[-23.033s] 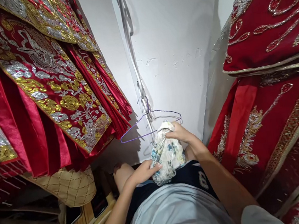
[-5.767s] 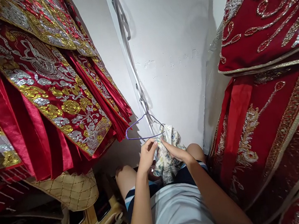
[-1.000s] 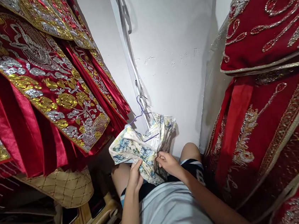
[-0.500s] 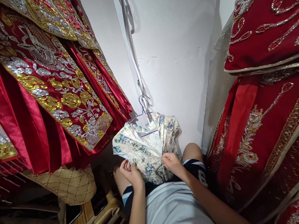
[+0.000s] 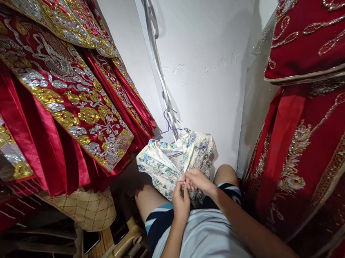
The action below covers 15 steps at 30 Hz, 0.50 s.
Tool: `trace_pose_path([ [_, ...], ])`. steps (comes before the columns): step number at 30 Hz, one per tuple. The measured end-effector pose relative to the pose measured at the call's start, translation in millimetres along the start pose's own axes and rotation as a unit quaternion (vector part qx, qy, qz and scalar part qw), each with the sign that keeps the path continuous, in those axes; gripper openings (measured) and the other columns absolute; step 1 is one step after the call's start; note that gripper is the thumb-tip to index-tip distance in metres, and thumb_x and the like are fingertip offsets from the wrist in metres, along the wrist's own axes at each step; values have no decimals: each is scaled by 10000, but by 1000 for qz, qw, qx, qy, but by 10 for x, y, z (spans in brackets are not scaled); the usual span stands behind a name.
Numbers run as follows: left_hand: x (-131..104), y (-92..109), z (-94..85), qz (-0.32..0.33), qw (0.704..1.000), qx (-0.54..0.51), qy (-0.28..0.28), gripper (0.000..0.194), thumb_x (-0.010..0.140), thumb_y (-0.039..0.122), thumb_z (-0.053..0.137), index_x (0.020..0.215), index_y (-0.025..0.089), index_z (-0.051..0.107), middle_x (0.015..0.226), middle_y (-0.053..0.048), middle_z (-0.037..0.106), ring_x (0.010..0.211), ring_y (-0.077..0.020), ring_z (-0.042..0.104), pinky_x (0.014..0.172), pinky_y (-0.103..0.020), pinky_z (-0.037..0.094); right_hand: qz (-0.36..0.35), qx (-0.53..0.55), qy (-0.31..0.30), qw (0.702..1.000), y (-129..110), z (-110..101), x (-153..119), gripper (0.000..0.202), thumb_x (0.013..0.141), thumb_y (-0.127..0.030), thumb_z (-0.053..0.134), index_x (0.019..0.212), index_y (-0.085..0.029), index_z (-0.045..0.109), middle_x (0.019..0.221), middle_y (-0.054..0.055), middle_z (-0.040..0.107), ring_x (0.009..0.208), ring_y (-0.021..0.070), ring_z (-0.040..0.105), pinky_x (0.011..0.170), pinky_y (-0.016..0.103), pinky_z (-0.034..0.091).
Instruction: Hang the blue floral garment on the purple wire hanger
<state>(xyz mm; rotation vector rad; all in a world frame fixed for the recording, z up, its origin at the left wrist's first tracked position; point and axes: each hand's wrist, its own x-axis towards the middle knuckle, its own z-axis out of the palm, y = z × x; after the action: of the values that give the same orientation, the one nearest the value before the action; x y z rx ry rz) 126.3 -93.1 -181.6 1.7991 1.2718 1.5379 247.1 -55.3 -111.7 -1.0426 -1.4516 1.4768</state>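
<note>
Closely paired, your right hand [image 5: 196, 179] and left hand [image 5: 181, 200] each pinch the front of the floral garment [image 5: 162, 165] (fiddly work), which hangs from the purple hanger [image 5: 169, 127] before the white wall [image 5: 206, 100]; the next move calls for light, steady fingertips

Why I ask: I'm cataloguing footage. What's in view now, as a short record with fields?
garment: floral top, white with blue and yellow
support: purple hanger, inside the top's shoulders
left hand: fingers pinching the top's front
right hand: pinching beside the left
left side: red embroidered clothing
right side: red beaded clothing
</note>
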Motion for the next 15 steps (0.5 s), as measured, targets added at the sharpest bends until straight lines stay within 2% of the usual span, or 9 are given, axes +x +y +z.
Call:
trace_pose_path([
  [4, 71, -53, 3, 10, 998, 47, -29, 144, 914, 274, 472, 800, 201, 520, 713, -6, 565, 699, -179, 552, 686, -266, 396, -61, 74, 77, 992, -641, -148, 281, 163, 812, -249, 570, 684, -155, 609, 455, -28, 559, 349, 58, 415, 347, 162, 277],
  [6, 97, -78, 33, 8, 997, 58, -42, 141, 901, 261, 476, 776, 206, 513, 697, -7, 550, 689, -184, 539, 679, -273, 379, -85, 97, 90, 988, -955, -186, 420, 163, 816, -241, 583, 682, -149, 603, 454, -26, 549, 353, 55, 415, 343, 158, 276],
  [8, 101, -106, 72, -1, 997, 50, -55, 131, 882, 248, 491, 761, 208, 520, 692, -10, 552, 684, -188, 534, 675, -280, 370, -99, 108, 102, 984, -1155, -184, 513, 164, 827, -250, 578, 703, -146, 604, 455, -34, 538, 353, 50, 409, 343, 155, 273],
  [10, 92, -125, 103, -22, 998, 22, -61, 128, 861, 257, 525, 743, 208, 531, 678, -10, 557, 677, -193, 533, 680, -288, 376, -111, 115, 108, 981, -1206, -149, 540, 166, 833, -265, 563, 730, -144, 609, 460, -40, 535, 355, 49, 407, 346, 153, 274],
  [12, 109, -93, 107, -46, 997, -10, -55, 130, 851, 282, 554, 749, 202, 551, 686, -17, 576, 697, -203, 555, 701, -298, 402, -130, 117, 104, 979, -1138, -102, 513, 175, 831, -276, 539, 746, -143, 616, 457, -44, 535, 359, 53, 412, 351, 153, 280],
  [15, 288, 154, 24, -48, 997, -61, -18, 163, 887, 323, 560, 947, 183, 620, 808, -48, 638, 791, -212, 605, 766, -309, 448, -161, 97, 85, 978, -982, -61, 432, 173, 811, -273, 513, 752, -150, 619, 451, -51, 540, 367, 62, 421, 369, 159, 300],
])
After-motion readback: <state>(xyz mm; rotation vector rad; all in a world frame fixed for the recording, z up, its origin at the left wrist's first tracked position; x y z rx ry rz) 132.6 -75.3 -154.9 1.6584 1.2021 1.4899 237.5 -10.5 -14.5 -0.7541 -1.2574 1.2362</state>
